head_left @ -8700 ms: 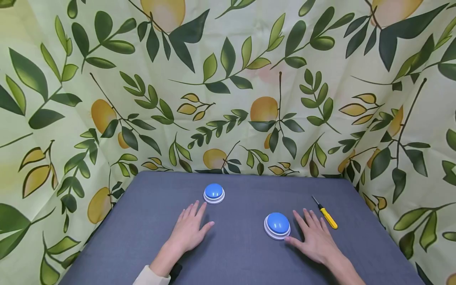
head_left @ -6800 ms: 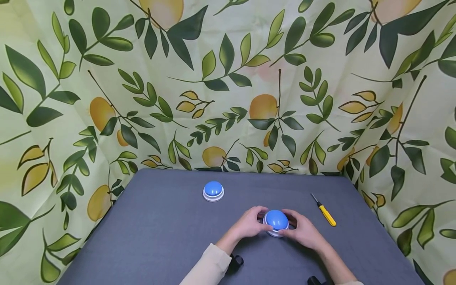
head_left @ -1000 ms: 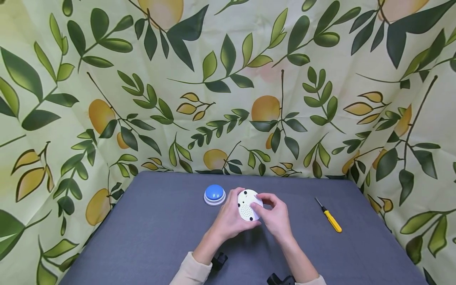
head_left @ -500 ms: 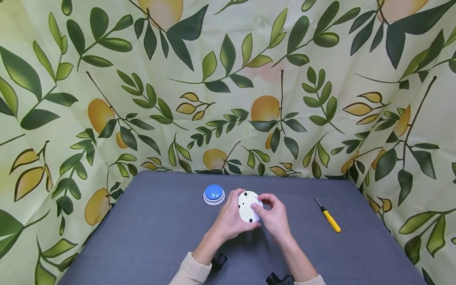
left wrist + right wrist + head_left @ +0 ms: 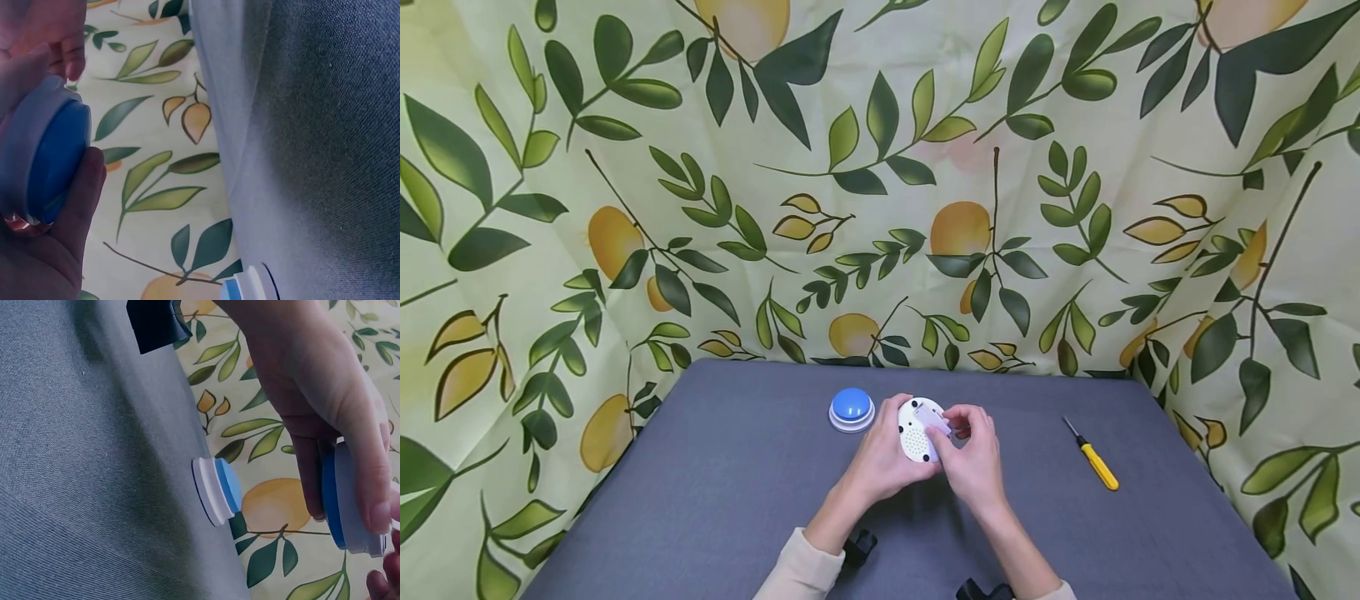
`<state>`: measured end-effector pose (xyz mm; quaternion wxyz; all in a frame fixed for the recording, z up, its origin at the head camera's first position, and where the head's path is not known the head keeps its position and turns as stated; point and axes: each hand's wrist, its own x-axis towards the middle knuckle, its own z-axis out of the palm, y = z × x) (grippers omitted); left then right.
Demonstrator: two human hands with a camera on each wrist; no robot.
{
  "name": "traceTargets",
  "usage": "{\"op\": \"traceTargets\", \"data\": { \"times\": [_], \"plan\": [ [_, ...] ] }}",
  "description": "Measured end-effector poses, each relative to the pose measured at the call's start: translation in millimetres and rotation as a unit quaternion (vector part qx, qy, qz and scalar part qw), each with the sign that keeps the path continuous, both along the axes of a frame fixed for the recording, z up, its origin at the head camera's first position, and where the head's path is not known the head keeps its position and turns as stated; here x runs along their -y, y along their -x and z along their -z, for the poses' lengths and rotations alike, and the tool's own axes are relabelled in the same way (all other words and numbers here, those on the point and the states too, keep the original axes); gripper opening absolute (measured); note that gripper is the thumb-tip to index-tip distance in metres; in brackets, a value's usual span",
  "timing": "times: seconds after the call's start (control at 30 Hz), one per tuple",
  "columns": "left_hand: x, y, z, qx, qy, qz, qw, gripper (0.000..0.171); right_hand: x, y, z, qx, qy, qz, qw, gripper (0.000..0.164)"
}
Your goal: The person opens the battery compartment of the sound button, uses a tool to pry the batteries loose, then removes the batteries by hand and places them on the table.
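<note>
A blue-domed push button is held above the table, its white underside with speaker holes and dark spots turned up in the head view. My left hand grips its rim from the left. From the right, my right hand pinches it, thumb on a rectangular battery cover, which sits askew and juts past the rim. The right wrist view shows the right fingers on the blue side of the held button. In the left wrist view, the blue dome faces away from the left palm.
Another blue push button stands upright on the grey table, just beyond the left hand. A screwdriver with a yellow handle lies to the right. Patterned cloth hangs behind and at both sides.
Earlier both hands lay spread beside the buttons; the nearer button has since been gripped, lifted leftward and turned over. Within the last half second its battery cover has shifted out of line.
</note>
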<state>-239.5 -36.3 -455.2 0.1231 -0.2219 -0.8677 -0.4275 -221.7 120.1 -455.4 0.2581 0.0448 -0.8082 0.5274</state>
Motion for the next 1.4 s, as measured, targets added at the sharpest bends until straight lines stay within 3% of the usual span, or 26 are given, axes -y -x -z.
{"op": "traceTargets", "data": {
  "times": [0.37, 0.6, 0.83, 1.07, 1.4],
  "plan": [
    [3, 1.3, -0.8, 0.034, -0.017, -0.004, 0.9993, 0.101, 0, 3.3, 5.5, -0.088, 0.052, -0.034, 0.994, 0.022],
    [4, 0.4, -1.5, 0.030, -0.025, 0.012, 0.9992, 0.100, -9, 2.9, -1.0, -0.044, 0.071, -0.040, 0.996, 0.020],
    [8, 2.6, -1.7, 0.038, -0.034, 0.015, 0.9986, 0.101, -25, 7.3, -13.4, 0.001, 0.061, -0.094, 0.994, 0.020],
    [10, 5.7, -2.1, 0.038, -0.037, 0.009, 0.9986, 0.101, -39, 21.1, -22.3, 0.007, 0.033, -0.113, 0.993, 0.022],
    [11, 6.2, -6.2, 0.046, -0.051, -0.004, 0.9976, 0.102, -61, 46.2, -25.7, 0.049, 0.063, -0.121, 0.989, 0.026]
  ]
}}
